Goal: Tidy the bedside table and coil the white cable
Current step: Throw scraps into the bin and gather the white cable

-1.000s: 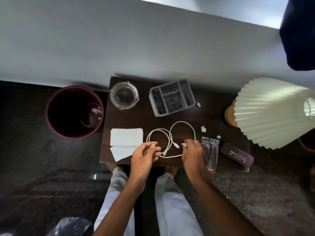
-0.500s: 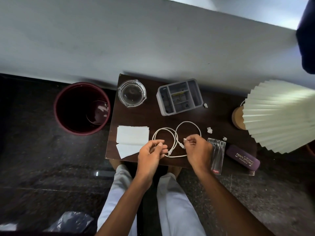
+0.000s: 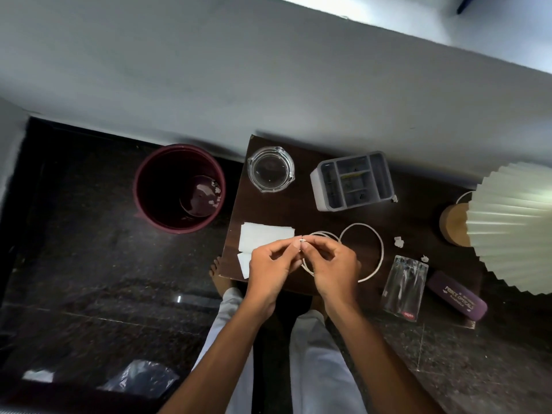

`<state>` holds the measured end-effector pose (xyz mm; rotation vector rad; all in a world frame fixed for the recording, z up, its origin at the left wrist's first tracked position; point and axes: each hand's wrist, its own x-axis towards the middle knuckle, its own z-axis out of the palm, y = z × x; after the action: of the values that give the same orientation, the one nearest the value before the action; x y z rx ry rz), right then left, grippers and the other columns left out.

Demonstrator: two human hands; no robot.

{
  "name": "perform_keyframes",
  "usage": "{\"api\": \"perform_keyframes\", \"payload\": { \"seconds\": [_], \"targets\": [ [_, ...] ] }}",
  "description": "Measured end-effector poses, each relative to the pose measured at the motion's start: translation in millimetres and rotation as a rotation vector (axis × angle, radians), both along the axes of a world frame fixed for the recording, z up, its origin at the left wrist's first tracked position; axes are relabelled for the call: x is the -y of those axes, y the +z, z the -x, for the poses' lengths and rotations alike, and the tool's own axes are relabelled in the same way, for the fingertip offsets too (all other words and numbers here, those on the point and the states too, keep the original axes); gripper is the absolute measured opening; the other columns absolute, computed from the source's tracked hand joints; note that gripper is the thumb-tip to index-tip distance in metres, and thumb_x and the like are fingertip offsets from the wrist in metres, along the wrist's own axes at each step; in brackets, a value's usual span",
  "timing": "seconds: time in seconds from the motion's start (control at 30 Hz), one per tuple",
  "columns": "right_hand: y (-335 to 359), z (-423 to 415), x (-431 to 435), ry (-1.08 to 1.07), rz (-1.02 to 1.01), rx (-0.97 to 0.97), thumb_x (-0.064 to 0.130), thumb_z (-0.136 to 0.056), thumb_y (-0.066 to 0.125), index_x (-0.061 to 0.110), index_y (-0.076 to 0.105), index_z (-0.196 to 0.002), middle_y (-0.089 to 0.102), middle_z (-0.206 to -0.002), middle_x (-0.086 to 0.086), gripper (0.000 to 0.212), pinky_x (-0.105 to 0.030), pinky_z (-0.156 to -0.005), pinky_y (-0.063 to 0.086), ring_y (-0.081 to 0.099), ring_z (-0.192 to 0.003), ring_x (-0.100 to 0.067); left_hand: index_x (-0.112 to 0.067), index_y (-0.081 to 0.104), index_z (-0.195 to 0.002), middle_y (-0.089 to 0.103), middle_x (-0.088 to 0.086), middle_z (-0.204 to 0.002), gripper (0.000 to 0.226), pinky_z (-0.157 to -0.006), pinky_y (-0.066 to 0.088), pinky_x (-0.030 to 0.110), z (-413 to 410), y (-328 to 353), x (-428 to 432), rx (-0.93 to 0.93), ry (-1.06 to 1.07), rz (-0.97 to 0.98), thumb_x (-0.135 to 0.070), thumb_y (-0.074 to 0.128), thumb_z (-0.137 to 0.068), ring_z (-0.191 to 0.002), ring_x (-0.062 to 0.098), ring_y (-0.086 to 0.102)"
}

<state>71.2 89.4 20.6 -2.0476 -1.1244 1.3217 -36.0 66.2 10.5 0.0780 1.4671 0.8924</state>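
Dark wood under me, grey wall behind, and the table (image 3: 298,210) is only half sorted. Big change in the last second: my two hands were apart and low on the wood, one on each stretch of the white cable (image 3: 380,249). Now they have come up and met in the middle. My left hand (image 3: 270,264) and right hand (image 3: 334,264) are fingertip to fingertip, both pinching at the small plug (image 3: 302,241) between them.

I read that as bringing the ends together, so the coiling proper starts here. The cable is thin, round and springy. One wide loop lies on the table to my right, and tighter turns sit behind my knuckles.

Plenty is left to tidy. Flat, soft white paper (image 3: 265,236) lies at the left edge. Behind it sits a heavy, clear glass ashtray (image 3: 271,168). The grey organiser (image 3: 352,180) is hard plastic with square compartments. Crumpled white scraps (image 3: 398,242) lie near a glossy clear pouch (image 3: 404,283) and a purple glasses case (image 3: 455,295). The pleated lamp shade (image 3: 513,225) looms on the right, and the maroon bin (image 3: 179,189) waits on the floor.
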Motion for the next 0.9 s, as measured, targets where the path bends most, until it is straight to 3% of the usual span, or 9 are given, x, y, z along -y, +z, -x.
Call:
{"api": "perform_keyframes", "payload": {
  "seconds": [0.2, 0.37, 0.5, 0.67, 0.9],
  "targets": [
    [-5, 42, -2, 0.044, 0.036, -0.022, 0.01, -0.085, 0.073, 0.026, 0.079, -0.085, 0.077, -0.08, 0.011, 0.018, -0.027, -0.079, 0.059, 0.072, -0.081, -0.002, -0.005, 0.08, -0.096, 0.08, 0.012, -0.085, 0.01, -0.079, 0.063, 0.028, 43, -4, -4, -0.033, 0.05, 0.048, -0.01, 0.077, -0.087, -0.083, 0.021, 0.078],
    [-4, 67, -9, 0.045, 0.084, -0.08, 0.01, -0.087, 0.071, 0.026, 0.079, -0.091, 0.078, -0.086, 0.009, 0.018, -0.02, -0.081, 0.057, 0.072, -0.086, 0.0, -0.003, 0.081, -0.088, 0.08, 0.014, -0.085, 0.007, -0.076, 0.063, 0.024, 76, -10, -11, -0.029, 0.085, 0.062, -0.001, 0.08, -0.081, -0.084, 0.024, 0.078],
    [-8, 83, -15, 0.009, 0.128, -0.125, 0.011, -0.087, 0.073, 0.03, 0.076, -0.093, 0.078, -0.091, 0.009, 0.021, -0.022, -0.085, 0.056, 0.072, -0.09, -0.001, -0.001, 0.08, -0.09, 0.08, 0.017, -0.087, 0.012, -0.078, 0.063, 0.025, 101, -20, -19, -0.058, 0.075, 0.081, 0.001, 0.082, -0.078, -0.088, 0.028, 0.078],
    [-15, 102, -21, -0.047, 0.182, -0.175, 0.008, -0.088, 0.072, 0.021, 0.076, -0.102, 0.077, -0.095, 0.009, 0.02, -0.02, -0.087, 0.056, 0.071, -0.092, -0.001, -0.005, 0.08, -0.088, 0.08, 0.012, -0.082, 0.012, -0.078, 0.062, 0.025, 137, -42, -29, -0.195, 0.121, 0.088, -0.001, 0.084, -0.077, -0.083, 0.02, 0.079],
    [-29, 123, -24, -0.074, 0.237, -0.166, 0.013, -0.091, 0.07, 0.025, 0.076, -0.103, 0.076, -0.1, 0.011, 0.018, -0.02, -0.088, 0.054, 0.07, -0.094, 0.002, -0.003, 0.078, -0.094, 0.079, 0.012, -0.085, 0.013, -0.077, 0.063, 0.025, 191, -85, -39, -0.377, 0.19, 0.136, -0.006, 0.081, -0.082, -0.083, 0.019, 0.078]
  ]
}}
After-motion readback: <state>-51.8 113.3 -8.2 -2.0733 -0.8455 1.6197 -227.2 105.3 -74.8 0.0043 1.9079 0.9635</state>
